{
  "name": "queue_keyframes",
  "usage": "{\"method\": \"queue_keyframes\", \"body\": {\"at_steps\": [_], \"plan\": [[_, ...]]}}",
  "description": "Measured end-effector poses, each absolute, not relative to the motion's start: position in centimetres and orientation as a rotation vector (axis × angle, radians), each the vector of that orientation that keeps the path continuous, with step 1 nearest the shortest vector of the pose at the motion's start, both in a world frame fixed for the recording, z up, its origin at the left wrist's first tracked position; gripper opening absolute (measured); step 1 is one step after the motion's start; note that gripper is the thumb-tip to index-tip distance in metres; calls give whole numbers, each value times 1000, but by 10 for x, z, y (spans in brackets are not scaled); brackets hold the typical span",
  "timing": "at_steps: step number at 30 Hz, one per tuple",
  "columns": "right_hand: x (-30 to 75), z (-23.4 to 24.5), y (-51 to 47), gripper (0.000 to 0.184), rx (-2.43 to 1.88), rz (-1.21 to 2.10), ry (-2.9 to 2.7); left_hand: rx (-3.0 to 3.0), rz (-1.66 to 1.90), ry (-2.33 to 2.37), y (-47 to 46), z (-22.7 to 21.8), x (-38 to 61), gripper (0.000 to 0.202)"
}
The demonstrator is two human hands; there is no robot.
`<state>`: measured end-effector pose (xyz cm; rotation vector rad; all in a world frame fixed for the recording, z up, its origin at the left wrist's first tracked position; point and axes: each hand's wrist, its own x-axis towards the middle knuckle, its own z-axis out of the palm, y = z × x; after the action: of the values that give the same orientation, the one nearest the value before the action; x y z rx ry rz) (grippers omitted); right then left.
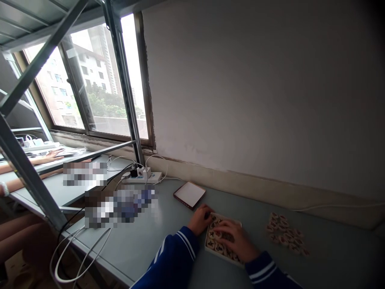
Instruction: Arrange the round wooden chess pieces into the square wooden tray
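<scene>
A shallow box (240, 223) on the desk holds rows of round wooden Chinese chess pieces (211, 243) marked with dark characters. My left hand (200, 220) is curled round the far left corner of this box. Over the pieces reaches my right hand (239, 240), its thumb and forefinger on either side of one piece (217, 234) with a reddish mark; the palm hides part of the box behind it. To the right, a loose cluster of more chess pieces (287, 235) lies on the desk, mostly showing reddish characters.
A box lid (189, 195) lies behind my left hand. A power strip (141, 177) with chargers and cables stands near the wall. Metal bunk frame posts (33, 184) cross the left side. Another person's arm (51, 172) rests on a neighbouring desk. White cables (81, 257) hang at the desk edge.
</scene>
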<state>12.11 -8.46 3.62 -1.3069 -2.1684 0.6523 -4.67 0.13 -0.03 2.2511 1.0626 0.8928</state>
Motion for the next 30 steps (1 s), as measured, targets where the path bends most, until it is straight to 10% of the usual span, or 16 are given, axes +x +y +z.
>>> {"method": "queue_keyframes", "body": {"at_steps": [14, 30], "plan": [[241, 5, -75, 24, -2072, -441, -1892, 2193, 975, 1201, 10, 1, -56, 21], [139, 42, -63, 9, -1883, -422, -2195, 2264, 975, 1241, 6, 2, -53, 18]]}}
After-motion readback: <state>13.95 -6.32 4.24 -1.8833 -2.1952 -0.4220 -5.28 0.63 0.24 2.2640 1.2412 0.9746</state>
